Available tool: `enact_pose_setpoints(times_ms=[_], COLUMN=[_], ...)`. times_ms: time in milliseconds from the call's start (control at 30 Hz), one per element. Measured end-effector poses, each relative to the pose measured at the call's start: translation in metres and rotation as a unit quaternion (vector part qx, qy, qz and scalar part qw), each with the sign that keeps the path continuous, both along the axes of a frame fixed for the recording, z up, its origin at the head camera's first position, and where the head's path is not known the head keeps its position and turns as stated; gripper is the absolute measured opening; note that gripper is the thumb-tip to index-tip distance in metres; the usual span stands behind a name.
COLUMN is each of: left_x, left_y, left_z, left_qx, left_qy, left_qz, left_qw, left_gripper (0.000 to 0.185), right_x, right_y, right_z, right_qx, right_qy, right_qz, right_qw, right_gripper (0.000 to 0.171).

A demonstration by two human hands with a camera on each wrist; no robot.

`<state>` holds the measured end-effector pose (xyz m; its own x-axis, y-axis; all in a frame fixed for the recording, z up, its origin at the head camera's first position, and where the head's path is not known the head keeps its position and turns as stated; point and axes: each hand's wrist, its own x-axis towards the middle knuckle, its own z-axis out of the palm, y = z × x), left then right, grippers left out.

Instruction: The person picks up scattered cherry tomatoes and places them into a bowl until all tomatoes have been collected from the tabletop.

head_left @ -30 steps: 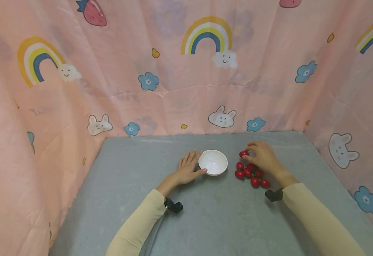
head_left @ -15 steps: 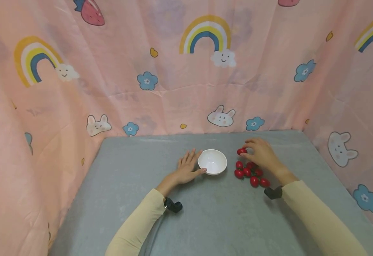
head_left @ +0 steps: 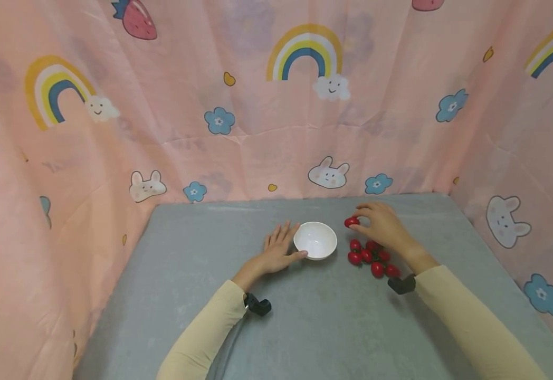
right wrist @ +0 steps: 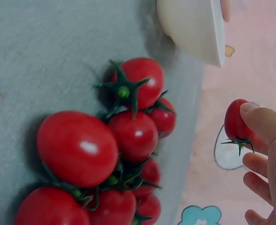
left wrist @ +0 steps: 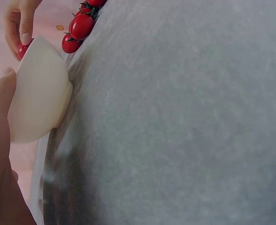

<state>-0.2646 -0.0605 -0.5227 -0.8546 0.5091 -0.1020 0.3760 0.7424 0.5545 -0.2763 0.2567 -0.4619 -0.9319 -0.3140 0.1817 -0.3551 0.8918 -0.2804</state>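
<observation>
In the head view a small white bowl [head_left: 315,241] stands on the grey table. My left hand [head_left: 278,253] lies against the bowl's left side, fingers straight, with the thumb at its near rim. My right hand [head_left: 382,226] pinches one cherry tomato [head_left: 351,222] between thumb and fingers, to the right of the bowl. That tomato [right wrist: 237,120] shows its green calyx hanging down in the right wrist view, raised off the cloth. Below the right hand several more cherry tomatoes [head_left: 366,256] lie in a loose cluster, some with green calyxes.
Grey cloth [head_left: 314,327] covers the table. Pink curtain [head_left: 248,158] with rainbows, rabbits and flowers hangs along the back and both sides. Black wrist cameras [head_left: 258,305] sit on both forearms, against beige sleeves [head_left: 205,332].
My right hand has moved a little left and away from me, bringing the pinched cherry tomato closer to the bowl. The left hand and bowl stay in place.
</observation>
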Motion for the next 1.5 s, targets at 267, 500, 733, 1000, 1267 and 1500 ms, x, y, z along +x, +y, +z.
enact_pose_setpoints(times_ms=[267,500,733,1000,1267,1500], left_x=[0.0,-0.001,-0.001,-0.002,-0.002,0.0], left_y=[0.001,0.001,0.001,0.002,0.002,0.002], left_z=[0.001,-0.001,-0.002,-0.002,-0.003,0.0], left_qx=[0.004,-0.006,-0.014,-0.019,-0.02,-0.023], left_qy=[0.008,0.009,0.01,0.011,0.009,0.007], left_qz=[-0.005,-0.002,-0.003,0.0,0.001,0.0], left_qw=[0.9999,0.9999,0.9999,0.9998,0.9997,0.9997], left_gripper=[0.086,0.085,0.085,0.085,0.085,0.086], right_x=[0.001,0.002,0.001,-0.002,0.0,0.002], right_y=[-0.012,-0.023,-0.031,-0.039,-0.052,-0.064], right_z=[0.008,0.013,0.01,0.004,0.003,-0.002], right_qx=[-0.01,-0.006,-0.004,-0.009,-0.009,-0.007], right_qy=[0.011,0.008,0.016,0.028,0.025,0.032], right_qz=[0.021,0.039,0.044,0.058,0.072,0.078], right_qw=[1.0,0.999,0.999,0.998,0.997,0.996], right_gripper=[0.04,0.041,0.039,0.038,0.037,0.037])
